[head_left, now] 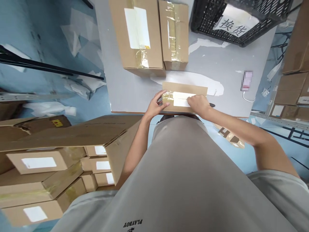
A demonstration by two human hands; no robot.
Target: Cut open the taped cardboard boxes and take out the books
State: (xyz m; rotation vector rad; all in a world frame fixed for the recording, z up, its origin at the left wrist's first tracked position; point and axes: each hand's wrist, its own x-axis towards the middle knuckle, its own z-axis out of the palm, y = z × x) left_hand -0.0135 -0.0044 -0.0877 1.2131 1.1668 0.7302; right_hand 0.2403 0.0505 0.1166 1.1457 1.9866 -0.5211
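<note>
A small cardboard box [184, 87] lies near the table's front edge, with clear tape over its left end and a white label [180, 99] on top. My left hand [157, 104] grips that left end, thumb and fingers curved about the taped part. Over the label's right side, my right hand [200, 104] is closed, its fingertips pressed down on the label. What it holds, if anything, is hidden under the fingers. A small dark object [212, 105] shows just beside the right wrist; I cannot make out its kind.
Two taped cartons, a large one [154, 48] and a narrower one [182, 48], stand at the table's back. A black crate [205, 27] is at back right, a phone-like device [247, 80] with a white cable at right. An open carton [96, 132] holding several boxes stands at lower left.
</note>
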